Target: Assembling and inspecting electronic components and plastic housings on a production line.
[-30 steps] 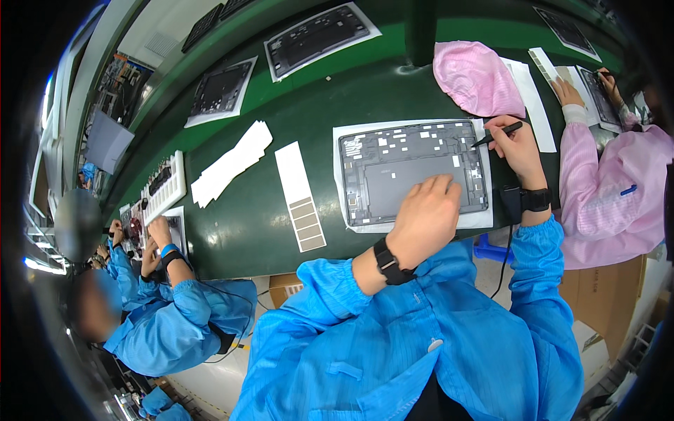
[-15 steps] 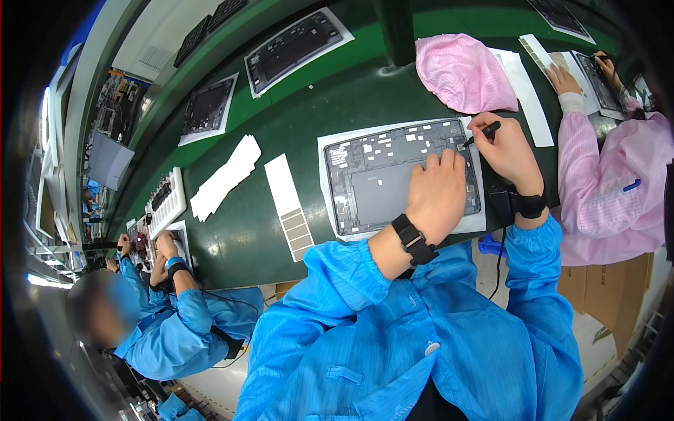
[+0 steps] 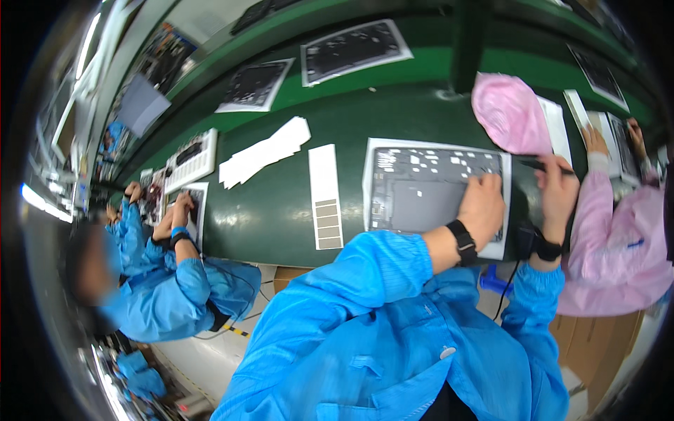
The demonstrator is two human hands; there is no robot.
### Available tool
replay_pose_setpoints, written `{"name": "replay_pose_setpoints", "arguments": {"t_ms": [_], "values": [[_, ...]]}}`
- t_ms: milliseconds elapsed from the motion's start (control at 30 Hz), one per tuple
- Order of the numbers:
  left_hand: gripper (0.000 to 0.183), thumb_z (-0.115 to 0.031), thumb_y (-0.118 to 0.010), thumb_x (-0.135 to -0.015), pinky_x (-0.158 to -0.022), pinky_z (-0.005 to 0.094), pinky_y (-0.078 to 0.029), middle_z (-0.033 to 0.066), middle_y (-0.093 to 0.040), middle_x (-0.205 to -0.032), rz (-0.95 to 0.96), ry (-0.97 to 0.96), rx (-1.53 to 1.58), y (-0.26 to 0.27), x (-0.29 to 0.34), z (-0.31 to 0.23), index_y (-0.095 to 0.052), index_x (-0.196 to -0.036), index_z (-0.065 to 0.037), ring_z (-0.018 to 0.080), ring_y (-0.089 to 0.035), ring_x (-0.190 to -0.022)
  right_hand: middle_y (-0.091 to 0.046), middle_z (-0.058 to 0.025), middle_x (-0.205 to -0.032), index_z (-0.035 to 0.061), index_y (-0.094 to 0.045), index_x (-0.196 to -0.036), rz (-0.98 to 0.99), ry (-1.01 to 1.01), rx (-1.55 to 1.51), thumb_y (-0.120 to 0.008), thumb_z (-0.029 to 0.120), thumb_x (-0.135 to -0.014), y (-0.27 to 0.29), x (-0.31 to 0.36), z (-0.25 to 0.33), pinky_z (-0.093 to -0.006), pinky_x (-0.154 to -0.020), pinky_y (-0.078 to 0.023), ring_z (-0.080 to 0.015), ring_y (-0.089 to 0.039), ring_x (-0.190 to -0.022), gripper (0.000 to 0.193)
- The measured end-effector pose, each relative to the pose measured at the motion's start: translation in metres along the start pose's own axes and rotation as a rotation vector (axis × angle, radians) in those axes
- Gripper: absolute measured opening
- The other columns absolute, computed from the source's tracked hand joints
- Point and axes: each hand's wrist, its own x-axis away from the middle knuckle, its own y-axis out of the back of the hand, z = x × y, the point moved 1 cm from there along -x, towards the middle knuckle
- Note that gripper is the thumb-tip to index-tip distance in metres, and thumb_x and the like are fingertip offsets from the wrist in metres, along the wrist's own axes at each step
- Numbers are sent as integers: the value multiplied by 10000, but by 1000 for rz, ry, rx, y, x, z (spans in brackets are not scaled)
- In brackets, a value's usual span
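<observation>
A dark grey tablet housing [image 3: 428,200] dotted with small white pieces lies on a white sheet [image 3: 366,210] in front of me. My left hand [image 3: 482,210] rests over its right part, fingers curled inward and closed; whatever they may hold is hidden. Off the sheet's right edge, my right hand [image 3: 559,193] grips a slim black pen-shaped tool [image 3: 531,164], blurred by motion and pointing left. Black bands circle both my wrists. Left of the housing lies a white strip [image 3: 324,172] with several grey-brown rectangles at its near end.
White paper strips [image 3: 267,152] lie fanned out at left. More housings [image 3: 354,50] sit on sheets along the back. A pink cloth cap [image 3: 510,112] lies beside a green post [image 3: 467,52]. Co-workers sit on both sides, one in a blue sleeve [image 3: 189,277], one in pink [image 3: 597,231].
My right hand has pulled the black tool away from the housing to the right. My left hand's fingers have curled in. The whole view has shifted, so the bench appears further right and lower.
</observation>
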Motion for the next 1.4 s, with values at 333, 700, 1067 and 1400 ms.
{"name": "replay_pose_setpoints", "arguments": {"t_ms": [333,700,1067,1400], "values": [[385,-302,-577,-935,-858,451,-519,253,-600,-1076,-61,576,440,30,113,131,-588,-1058,63,384,-611,-1017,-642,-257,-794,-36,-591,-826,262,124,948,-585,317,-940,-11,66,24,-510,-684,-490,-458,-625,-793,371],[292,-198,-535,-947,-825,452,-527,308,-657,-979,-157,762,636,-20,111,173,-578,-994,88,440,-657,-921,-645,-262,-865,-24,-575,-864,374,230,982,-574,158,-906,-28,82,16,-517,-697,-495,-448,-624,-817,186],[304,-219,-518,-995,-664,353,-474,102,-649,-773,-342,586,1163,3,83,233,-638,-1015,60,175,-572,-703,-635,-216,-830,-6,-561,-818,320,322,890,-590,186,-920,-51,102,15,-503,-665,-478,-431,-607,-768,219],[309,-210,-560,-967,-683,344,-474,101,-671,-817,-756,443,838,137,42,504,-664,-1035,73,156,-576,-736,-583,-123,-739,48,-543,-762,311,439,812,-673,224,-872,-57,113,27,-434,-546,-469,-355,-598,-629,245]]}}
